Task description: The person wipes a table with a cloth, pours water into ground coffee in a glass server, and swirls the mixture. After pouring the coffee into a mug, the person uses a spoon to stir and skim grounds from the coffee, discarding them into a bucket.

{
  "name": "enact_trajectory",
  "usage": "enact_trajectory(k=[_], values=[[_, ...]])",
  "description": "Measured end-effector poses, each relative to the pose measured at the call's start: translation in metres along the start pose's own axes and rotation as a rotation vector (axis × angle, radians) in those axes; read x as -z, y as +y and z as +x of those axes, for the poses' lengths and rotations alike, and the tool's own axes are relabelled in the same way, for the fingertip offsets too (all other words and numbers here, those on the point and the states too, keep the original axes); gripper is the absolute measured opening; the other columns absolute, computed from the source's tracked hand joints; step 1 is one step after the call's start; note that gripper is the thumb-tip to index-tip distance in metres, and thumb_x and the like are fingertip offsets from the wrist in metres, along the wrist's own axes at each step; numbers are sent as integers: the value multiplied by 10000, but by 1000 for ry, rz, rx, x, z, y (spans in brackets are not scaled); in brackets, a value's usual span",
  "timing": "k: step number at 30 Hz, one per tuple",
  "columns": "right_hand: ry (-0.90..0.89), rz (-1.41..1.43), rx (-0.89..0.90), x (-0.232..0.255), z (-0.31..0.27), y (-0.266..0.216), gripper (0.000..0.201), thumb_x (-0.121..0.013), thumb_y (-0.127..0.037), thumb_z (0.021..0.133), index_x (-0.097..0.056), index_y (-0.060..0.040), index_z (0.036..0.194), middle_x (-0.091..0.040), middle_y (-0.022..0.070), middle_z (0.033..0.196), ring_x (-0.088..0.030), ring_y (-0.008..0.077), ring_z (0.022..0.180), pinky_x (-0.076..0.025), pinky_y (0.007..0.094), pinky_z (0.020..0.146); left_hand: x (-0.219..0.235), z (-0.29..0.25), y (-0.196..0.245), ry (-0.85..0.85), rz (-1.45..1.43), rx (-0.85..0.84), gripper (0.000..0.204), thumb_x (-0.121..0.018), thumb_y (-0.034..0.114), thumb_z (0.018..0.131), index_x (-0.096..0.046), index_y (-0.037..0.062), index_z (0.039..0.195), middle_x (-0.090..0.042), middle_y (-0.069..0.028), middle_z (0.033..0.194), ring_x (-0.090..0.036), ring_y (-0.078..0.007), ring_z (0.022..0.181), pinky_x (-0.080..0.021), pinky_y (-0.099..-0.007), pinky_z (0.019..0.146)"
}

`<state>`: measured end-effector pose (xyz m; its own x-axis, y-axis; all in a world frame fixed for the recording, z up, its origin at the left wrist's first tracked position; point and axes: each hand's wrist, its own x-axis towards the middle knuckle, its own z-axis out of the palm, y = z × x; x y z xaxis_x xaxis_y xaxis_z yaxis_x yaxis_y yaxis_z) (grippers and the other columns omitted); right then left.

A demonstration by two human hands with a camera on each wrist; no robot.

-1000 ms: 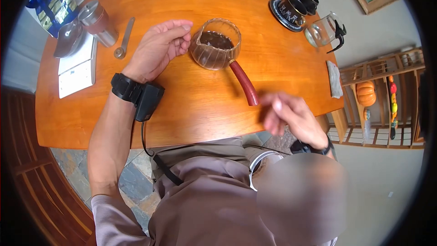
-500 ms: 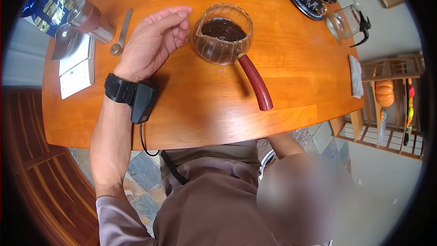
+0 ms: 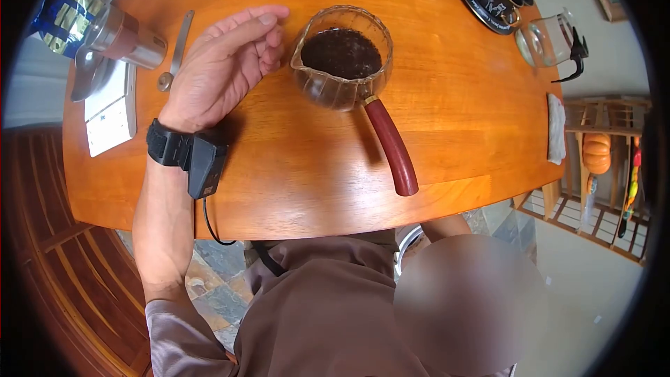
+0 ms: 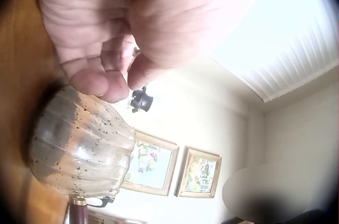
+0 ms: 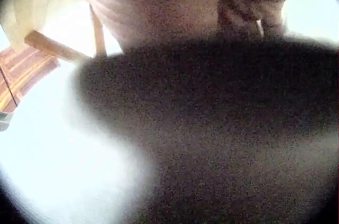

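A ribbed glass pot (image 3: 328, 95) with a red wooden side handle (image 3: 391, 145) stands on the table, holding a dark brown liquid (image 3: 342, 54). Dark specks cling to its glass wall (image 4: 85, 150) in the left wrist view. My left hand (image 3: 227, 59) hovers just left of the pot, fingers loosely bent and empty. The table edge and a blurred patch hide my right hand in the head view; only its forearm (image 3: 447, 227) shows. In the right wrist view my right hand (image 5: 175, 9) is dim behind a dark shape, and I cannot tell what its fingers hold.
On the left are a white scale (image 3: 112, 126), a scoop (image 3: 85, 73), a steel grinder (image 3: 136, 40), a long-handled spoon (image 3: 181, 45) and a blue bag (image 3: 66, 14). Far right stand black cups (image 3: 492, 0), a glass carafe (image 3: 548, 45) and a folded cloth (image 3: 556, 129). A white-rimmed container (image 3: 405, 246) sits below the edge.
My right hand has dropped from beside the handle's end to below the table edge. The head view has shifted, bringing the pot closer. My left hand stays beside the pot.
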<state>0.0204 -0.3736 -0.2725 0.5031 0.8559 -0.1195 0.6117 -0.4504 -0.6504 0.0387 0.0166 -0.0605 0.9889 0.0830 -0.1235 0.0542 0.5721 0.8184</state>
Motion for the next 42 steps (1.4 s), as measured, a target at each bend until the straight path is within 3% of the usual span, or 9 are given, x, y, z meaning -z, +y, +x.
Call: enact_trajectory(k=[8, 14, 16, 29, 32, 35, 37, 42], values=[[-58, -13, -2, 10, -3, 12, 346, -584, -241, 935, -614, 8, 1173, -665, 229, 1038, -620, 393, 991, -492, 464, 885, 1, 0, -1, 36, 28, 8, 222, -560, 133, 1008, -640, -7, 1160, -645, -18, 865, -592, -88, 751, -489, -194, 669], [-111, -7, -20, 15, -17, 12, 348, -584, -241, 935, -613, 8, 1176, -663, 230, 1047, -618, 392, 1000, -491, 464, 889, 4, 1, 2, -46, 46, -20, 220, -563, 147, 1009, -654, 1, 1147, -646, -12, 884, -588, -77, 762, -483, -186, 683], [-123, -16, -20, 21, -18, 14, 348, -584, -241, 935, -613, 8, 1177, -662, 231, 1050, -617, 392, 1002, -491, 464, 891, 4, 1, 0, -33, 89, -7, 286, -546, 156, 1014, -615, -20, 1229, -600, 16, 900, -566, -44, 805, -476, -144, 684], [-231, -11, -18, 25, -15, 27, 352, -584, -241, 935, -612, 8, 1183, -658, 233, 1069, -612, 392, 1020, -489, 463, 900, 3, -2, 0, -14, 137, -31, 276, -572, 178, 1003, -637, 8, 1211, -598, 27, 878, -561, -43, 788, -455, -159, 668], [-251, 11, -14, 23, -10, 31, 353, -584, -241, 935, -612, 8, 1185, -658, 234, 1074, -611, 391, 1024, -488, 463, 902, 2, -2, 4, -45, 124, 0, 292, -559, 166, 1008, -625, -6, 1234, -602, 19, 908, -567, -42, 822, -475, -160, 692], [-266, 57, -18, 11, -9, 32, 354, -583, -240, 935, -611, 8, 1186, -657, 235, 1078, -610, 391, 1028, -488, 463, 904, -5, -1, 6, 65, 132, -9, 314, -536, 149, 1017, -600, -32, 1266, -603, 7, 938, -571, -43, 832, -491, -150, 710], [-279, 84, -27, 5, -11, 32, 355, -583, -240, 935, -611, 8, 1187, -656, 235, 1081, -610, 391, 1031, -487, 463, 906, 2, -1, 5, -36, 113, -16, 333, -516, 138, 1024, -572, -61, 1286, -606, -6, 956, -584, -42, 834, -515, -133, 708], [-315, 128, -42, -3, -10, 32, 356, -583, -240, 935, -611, 8, 1190, -655, 236, 1089, -608, 391, 1038, -487, 463, 909, 5, -2, 6, -27, 110, -7, 339, -492, 126, 1031, -549, -93, 1284, -605, -17, 954, -604, -36, 849, -546, -128, 690]])
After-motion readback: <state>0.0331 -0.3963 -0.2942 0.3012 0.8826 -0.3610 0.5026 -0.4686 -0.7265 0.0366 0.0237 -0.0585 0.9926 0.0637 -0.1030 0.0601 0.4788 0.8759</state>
